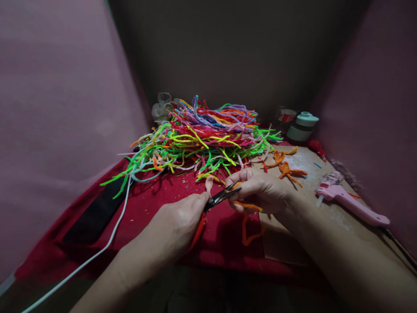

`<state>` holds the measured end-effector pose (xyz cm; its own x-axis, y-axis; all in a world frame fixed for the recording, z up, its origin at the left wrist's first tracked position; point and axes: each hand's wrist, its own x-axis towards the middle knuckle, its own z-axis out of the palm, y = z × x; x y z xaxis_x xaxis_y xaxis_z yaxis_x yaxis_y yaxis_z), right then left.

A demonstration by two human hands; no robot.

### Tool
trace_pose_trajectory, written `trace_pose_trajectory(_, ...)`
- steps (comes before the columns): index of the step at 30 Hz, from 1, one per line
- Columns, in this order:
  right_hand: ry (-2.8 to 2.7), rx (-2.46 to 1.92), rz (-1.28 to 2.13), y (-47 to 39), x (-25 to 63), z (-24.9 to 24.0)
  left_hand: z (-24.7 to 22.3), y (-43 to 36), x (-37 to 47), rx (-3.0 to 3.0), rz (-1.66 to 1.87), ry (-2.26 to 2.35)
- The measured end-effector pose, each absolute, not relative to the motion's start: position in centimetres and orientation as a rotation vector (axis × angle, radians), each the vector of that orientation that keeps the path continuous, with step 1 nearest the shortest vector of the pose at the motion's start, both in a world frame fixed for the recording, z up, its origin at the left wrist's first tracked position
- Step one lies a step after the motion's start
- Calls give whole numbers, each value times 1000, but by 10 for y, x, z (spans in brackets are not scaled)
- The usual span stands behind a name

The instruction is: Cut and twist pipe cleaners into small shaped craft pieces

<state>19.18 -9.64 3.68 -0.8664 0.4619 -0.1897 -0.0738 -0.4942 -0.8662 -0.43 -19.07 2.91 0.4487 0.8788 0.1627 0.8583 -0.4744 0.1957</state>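
Note:
My left hand [180, 219] is closed around red-handled long-nose pliers [221, 198]. Their dark, pointed jaws are spread and reach toward my right fingers. Pinched in my right hand [256, 187] is a bent orange pipe cleaner [249, 206], partly hidden by the fingers. One jaw tip lies close to the held orange piece; whether it touches cannot be made out. An angular orange pipe-cleaner loop [244, 232] shows just below the right hand. Two shaped orange pieces [286, 169] lie beyond it on a brown board [276, 245].
A large pile of multicoloured pipe cleaners [211, 130] fills the back of the red cloth [156, 191]. A pink glue gun [352, 202] rests at right, a lidded container [302, 126] behind. A dark flat object [94, 217] and white cable [119, 230] lie at left.

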Motion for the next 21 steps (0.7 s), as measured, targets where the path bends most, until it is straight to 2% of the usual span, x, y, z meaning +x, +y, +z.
trace_pose_trajectory(6,-1385,-614,2376,-100,190,36,22,-189,3,2478,504,1569)
trace_pose_trajectory(11,-1397,-629,2251,-102,189,40,29,-186,-4,2362,445,1753)
trace_pose_trajectory(16,-1307,-662,2047,-100,186,40,30,-167,-26,2260,67,2174)
trace_pose_trajectory(21,-1352,-630,1873,-99,184,37,21,-135,-42,2152,-207,2315)
